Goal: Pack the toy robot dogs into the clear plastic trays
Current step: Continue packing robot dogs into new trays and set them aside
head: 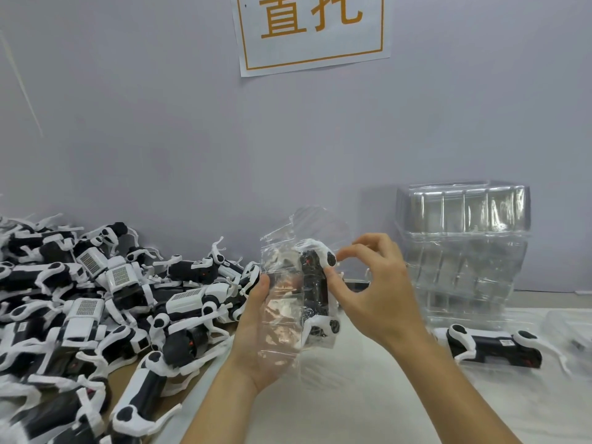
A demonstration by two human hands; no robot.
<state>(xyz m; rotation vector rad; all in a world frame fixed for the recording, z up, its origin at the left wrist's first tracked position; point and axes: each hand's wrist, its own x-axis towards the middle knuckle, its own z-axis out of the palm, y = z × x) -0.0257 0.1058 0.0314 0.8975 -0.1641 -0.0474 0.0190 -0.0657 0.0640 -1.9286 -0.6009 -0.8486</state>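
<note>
A clear plastic tray (282,302) is held upright in mid-air at the centre, cradled from behind and below by my left hand (256,341). A black-and-white toy robot dog (315,293) lies against the tray's right side. My right hand (374,283) pinches the dog near its upper leg joint with thumb and fingers curled. Another toy dog (493,346) lies on the white table surface (368,395) to the right. A big pile of toy dogs (105,302) covers the left of the table.
A tall stack of clear plastic trays (464,251) stands at the back right against the grey wall. A paper sign (310,30) hangs on the wall above. More clear plastic (570,331) lies at the far right edge.
</note>
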